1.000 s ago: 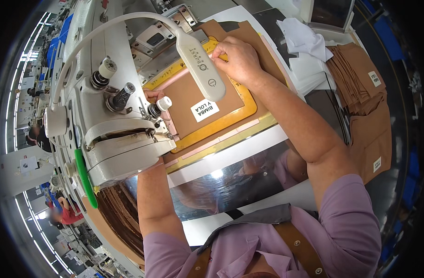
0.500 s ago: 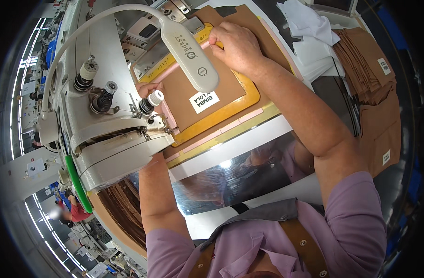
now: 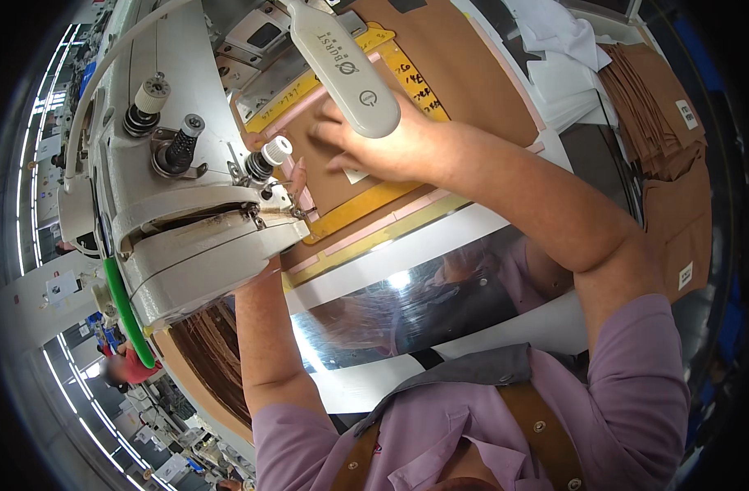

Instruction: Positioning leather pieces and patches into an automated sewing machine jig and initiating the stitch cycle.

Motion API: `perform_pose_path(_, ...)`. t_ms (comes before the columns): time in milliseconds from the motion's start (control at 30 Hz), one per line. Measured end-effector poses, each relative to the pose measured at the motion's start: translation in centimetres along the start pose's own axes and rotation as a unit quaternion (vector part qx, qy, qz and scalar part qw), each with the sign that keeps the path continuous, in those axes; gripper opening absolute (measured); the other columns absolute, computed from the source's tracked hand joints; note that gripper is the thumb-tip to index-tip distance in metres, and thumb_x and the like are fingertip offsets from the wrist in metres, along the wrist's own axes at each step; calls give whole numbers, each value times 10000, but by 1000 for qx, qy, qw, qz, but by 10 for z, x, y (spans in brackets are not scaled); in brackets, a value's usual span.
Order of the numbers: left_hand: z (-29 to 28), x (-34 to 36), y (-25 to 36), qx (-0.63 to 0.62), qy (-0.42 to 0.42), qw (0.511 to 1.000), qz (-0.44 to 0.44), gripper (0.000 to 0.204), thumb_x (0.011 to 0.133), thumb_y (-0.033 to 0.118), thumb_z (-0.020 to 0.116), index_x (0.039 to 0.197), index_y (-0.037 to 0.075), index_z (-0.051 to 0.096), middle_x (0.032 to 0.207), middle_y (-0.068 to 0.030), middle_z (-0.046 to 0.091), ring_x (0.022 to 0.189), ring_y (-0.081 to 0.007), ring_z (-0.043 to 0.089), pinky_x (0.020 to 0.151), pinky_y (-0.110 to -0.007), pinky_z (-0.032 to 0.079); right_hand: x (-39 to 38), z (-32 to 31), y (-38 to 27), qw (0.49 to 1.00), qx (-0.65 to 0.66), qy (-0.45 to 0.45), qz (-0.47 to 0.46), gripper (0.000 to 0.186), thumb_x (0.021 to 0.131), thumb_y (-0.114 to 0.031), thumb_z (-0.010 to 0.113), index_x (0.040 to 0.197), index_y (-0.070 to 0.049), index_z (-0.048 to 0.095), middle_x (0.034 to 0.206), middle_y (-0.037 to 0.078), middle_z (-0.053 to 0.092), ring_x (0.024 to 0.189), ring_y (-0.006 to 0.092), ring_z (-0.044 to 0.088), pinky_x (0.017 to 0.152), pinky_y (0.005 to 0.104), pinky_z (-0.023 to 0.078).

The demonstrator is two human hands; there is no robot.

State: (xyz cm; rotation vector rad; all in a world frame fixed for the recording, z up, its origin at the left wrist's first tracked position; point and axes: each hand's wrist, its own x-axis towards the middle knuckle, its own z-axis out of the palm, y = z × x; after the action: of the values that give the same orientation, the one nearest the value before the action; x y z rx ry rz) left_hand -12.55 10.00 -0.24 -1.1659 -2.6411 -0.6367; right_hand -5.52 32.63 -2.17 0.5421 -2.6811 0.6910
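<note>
A yellow template frame (image 3: 366, 209) with pink strips along its edges surrounds a brown panel (image 3: 321, 190) beside the sewing machine head (image 3: 211, 258). Over that panel my right hand (image 3: 391, 155) has its fingers spread, pointing left and slightly blurred; it grips nothing that I can see. It partly covers a white label (image 3: 356, 176), and the white lamp (image 3: 346, 74) hides some of the hand. My left hand (image 3: 297, 178) is mostly behind the machine head, near the left edge of the panel. Only bits of its fingers show, so its grip cannot be made out.
Stacked brown pieces (image 3: 649, 106) lie at the right, next to white sheets (image 3: 563, 86). More brown pieces (image 3: 207, 352) sit below the machine at the left. A shiny metal plate (image 3: 399, 307) lies in front of me. Thread tension knobs (image 3: 268, 155) stick out near my left hand.
My right hand has left the far right part of the yellow frame and come left over the brown panel, its fingers spreading. More of the left thumb shows beside the machine head.
</note>
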Motion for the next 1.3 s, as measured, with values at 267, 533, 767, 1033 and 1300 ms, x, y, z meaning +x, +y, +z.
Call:
perform_pose_path(267,6,-30,-25,7,1,1000,21,409,844,117,805,1209,56,631,1151,-104,678,1064,-248,648,947,-366,520,9,43,-6,996,-82,-5,-19,556,964,-506,593,1362,-117,617,1367,92,606,1347,259,507,1145,461,337)
perform_pose_path(533,15,-51,-52,11,4,999,42,412,841,121,802,1215,42,649,1148,-119,676,1061,-266,653,944,-385,522,29,25,-25,990,-62,-124,28,568,938,-369,620,1405,-47,575,1425,145,554,1283,309,498,1128,450,408)
perform_pose_path(767,13,-75,-77,20,5,998,53,416,839,125,800,1221,29,664,1145,-133,674,1058,-282,657,941,-402,525,19,33,-30,994,-80,-62,40,571,945,-413,581,1403,-72,575,1428,113,562,1295,295,491,1142,545,345)
perform_pose_path(1033,10,-129,-54,183,-4,983,31,422,825,71,818,1223,16,689,1138,-139,693,1044,-275,674,910,-419,539,17,33,-31,984,-165,-52,39,704,926,-551,498,1510,-159,516,1464,-2,546,1432,202,403,1175,500,305)
perform_pose_path(1300,-5,-106,51,49,-8,998,-29,436,854,259,791,1264,134,711,1033,-112,727,968,-302,668,950,-431,481,13,41,-25,989,-142,-29,36,701,889,-526,620,1477,-151,543,1461,46,554,1392,241,437,1174,498,274)
